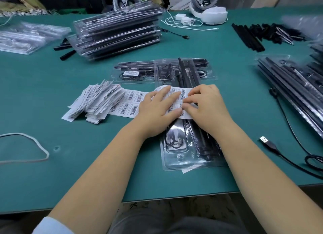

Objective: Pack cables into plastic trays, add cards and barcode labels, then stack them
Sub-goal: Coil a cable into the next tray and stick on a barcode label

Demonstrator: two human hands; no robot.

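A clear plastic tray [180, 158] with black cables and rods lies lengthwise in front of me. A white strip of barcode labels [130, 102] runs from a folded pile [94, 101] on the left across the tray. My left hand [157, 106] lies flat on the strip with straight fingers, pressing it down. My right hand [204, 102] has its fingertips curled at the strip's right end, pinching at a label there. A second packed tray [134, 73] with a barcode label on it lies crosswise behind.
A tall stack of packed trays [117, 33] stands at the back. Empty clear trays [29, 38] lie far left, more packed trays [293, 87] at the right. Loose black rods [251, 36] lie back right, a USB cable [269, 143] near right, a rubber band [26, 146] near left.
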